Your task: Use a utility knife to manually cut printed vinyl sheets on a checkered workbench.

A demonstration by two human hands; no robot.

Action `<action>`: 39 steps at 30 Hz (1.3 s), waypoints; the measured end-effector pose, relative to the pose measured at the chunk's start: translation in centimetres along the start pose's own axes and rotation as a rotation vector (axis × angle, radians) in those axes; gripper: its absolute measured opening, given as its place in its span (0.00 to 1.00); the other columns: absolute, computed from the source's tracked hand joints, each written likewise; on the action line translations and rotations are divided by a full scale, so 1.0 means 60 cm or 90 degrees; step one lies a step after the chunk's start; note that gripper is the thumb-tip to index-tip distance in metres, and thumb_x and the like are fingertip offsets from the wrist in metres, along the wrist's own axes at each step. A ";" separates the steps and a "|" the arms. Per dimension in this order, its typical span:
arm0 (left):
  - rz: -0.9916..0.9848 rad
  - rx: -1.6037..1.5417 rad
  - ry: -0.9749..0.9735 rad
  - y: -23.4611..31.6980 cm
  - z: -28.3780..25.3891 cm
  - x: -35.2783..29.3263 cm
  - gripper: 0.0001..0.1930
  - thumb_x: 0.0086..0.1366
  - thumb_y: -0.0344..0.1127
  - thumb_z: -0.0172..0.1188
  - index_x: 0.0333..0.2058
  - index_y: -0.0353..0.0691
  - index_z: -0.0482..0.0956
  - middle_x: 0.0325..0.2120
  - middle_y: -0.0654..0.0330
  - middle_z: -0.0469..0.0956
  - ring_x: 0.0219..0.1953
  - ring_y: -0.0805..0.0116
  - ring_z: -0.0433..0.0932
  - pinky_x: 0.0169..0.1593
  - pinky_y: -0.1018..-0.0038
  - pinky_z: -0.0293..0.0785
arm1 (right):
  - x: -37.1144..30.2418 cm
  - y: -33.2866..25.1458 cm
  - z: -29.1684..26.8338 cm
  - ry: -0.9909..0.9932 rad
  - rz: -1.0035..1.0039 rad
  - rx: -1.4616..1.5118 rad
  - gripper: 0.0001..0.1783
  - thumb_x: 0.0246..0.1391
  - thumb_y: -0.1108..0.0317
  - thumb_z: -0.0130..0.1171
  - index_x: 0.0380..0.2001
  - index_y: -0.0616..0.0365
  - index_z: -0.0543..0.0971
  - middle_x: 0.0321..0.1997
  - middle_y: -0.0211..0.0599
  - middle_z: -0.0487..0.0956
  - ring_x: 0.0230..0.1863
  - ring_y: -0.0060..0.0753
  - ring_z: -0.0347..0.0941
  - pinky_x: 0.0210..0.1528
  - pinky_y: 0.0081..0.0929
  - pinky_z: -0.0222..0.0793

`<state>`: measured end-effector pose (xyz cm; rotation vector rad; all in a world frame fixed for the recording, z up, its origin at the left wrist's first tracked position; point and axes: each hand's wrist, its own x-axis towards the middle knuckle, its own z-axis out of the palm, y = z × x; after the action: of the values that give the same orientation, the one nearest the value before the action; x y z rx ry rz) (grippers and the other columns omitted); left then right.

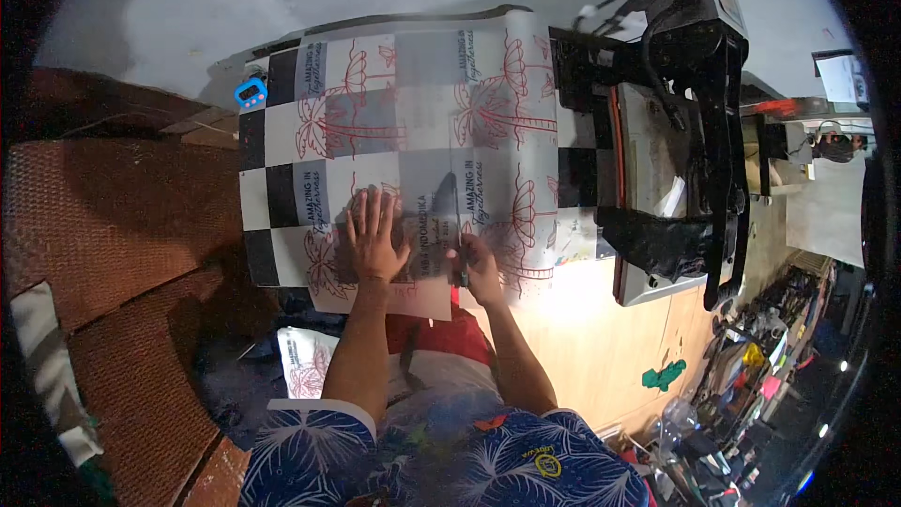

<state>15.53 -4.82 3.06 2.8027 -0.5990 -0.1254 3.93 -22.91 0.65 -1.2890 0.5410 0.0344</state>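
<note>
L hand (373,239) flat on printed film (422,117), fingers apart, prob. steadying it; R hand (481,269) at L's 3 o'clock, grip clamped on dark-handled tool (463,272).

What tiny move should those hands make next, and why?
Perhaps the right hand should nudge the dark-handled tool slightly forward along the see-through sheet: that hand grips it, its thin end points forward, more sheet lies ahead, and the left hand lies flat on the sheet, fingers spread, likely steadying it.
</note>
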 end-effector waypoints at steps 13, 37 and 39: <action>0.021 -0.014 0.046 0.008 -0.006 -0.003 0.44 0.52 0.47 0.67 0.65 0.50 0.56 0.68 0.60 0.48 0.70 0.55 0.43 0.69 0.48 0.37 | -0.021 -0.010 -0.014 -0.113 0.063 0.019 0.22 0.57 0.48 0.57 0.31 0.58 0.70 0.19 0.28 0.70 0.15 0.23 0.69 0.17 0.21 0.63; 0.043 -0.064 -0.104 -0.018 -0.017 0.017 0.42 0.57 0.46 0.66 0.64 0.38 0.54 0.68 0.51 0.42 0.68 0.43 0.42 0.66 0.48 0.46 | 0.089 -0.079 0.026 -0.025 0.017 0.029 0.27 0.50 0.51 0.66 0.42 0.64 0.76 0.34 0.27 0.75 0.37 0.19 0.68 0.38 0.19 0.64; 0.062 -0.059 -0.114 -0.022 -0.010 0.010 0.44 0.57 0.43 0.65 0.66 0.40 0.49 0.68 0.49 0.39 0.69 0.41 0.37 0.66 0.45 0.45 | 0.092 -0.068 0.027 -0.009 0.025 0.037 0.27 0.50 0.52 0.66 0.43 0.64 0.76 0.34 0.27 0.75 0.37 0.19 0.68 0.38 0.19 0.64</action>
<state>16.69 -3.74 3.25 2.6844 -0.7485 -0.3770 10.65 -24.11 2.38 -1.2209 0.5512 0.0596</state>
